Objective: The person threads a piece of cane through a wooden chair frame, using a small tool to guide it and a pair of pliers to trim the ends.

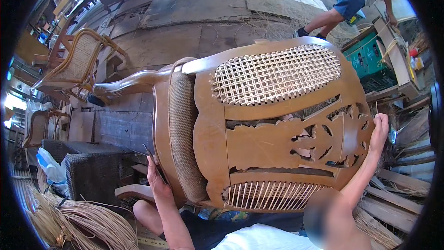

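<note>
A brown wooden chair [210, 134] lies tipped across my lap, its carved backrest to the right. The far oval panel [277, 74] of the backrest is woven with pale cane in an open lattice. In the near oval panel [273, 194] only side-by-side cane strands show. My left hand [159, 185] is beside the seat frame, closed on a thin dark tool [160, 171] whose kind I cannot make out. At the top rail, my right hand [380, 132] has its fingers bent round the wood; a short thin strand sticks up beside them. Its fingertips are partly hidden.
A bundle of cane strands [88, 217] lies at lower left, near a dark woven armchair [92, 171]. Another cane chair [78, 60] stands far left. At far right a person [349, 0] is beside a green crate [365, 55]. Wooden planks [393, 208] lie at right.
</note>
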`<state>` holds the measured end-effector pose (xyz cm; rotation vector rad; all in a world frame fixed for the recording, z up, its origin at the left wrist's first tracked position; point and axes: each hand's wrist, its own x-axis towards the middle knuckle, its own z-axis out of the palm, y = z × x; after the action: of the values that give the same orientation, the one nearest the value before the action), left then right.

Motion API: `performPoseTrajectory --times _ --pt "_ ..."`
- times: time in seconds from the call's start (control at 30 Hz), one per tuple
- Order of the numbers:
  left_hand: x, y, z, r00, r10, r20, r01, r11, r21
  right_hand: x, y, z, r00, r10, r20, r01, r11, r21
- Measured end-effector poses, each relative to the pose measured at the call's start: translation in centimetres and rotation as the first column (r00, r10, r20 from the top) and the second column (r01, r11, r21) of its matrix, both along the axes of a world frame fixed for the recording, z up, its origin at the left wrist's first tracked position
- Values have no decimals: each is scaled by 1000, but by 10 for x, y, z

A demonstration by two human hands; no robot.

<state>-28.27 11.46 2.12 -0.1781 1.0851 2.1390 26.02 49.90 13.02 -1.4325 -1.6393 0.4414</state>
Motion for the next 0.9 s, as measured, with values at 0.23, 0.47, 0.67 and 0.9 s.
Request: performPoseTrajectory --times 0.23,0.47,0.67,0.9 --pt "4 5 8 999 39 -7 -40 995 -91 2 1 -1 1000 -9 -3 9 1000 -8" --pt "0 -1 -2 1000 -5 18 6 1000 -25 4 1 -1 1000 4 -22 -5 1000 -11" --pt "-8 -13 -19 994 -93 -64 98 992 74 4 1 -2 1000 -11 -15 10 1000 -7" --pt "-10 -14 -21 989 -111 -96 120 988 99 -1 -1 1 999 -34 24 34 999 0"
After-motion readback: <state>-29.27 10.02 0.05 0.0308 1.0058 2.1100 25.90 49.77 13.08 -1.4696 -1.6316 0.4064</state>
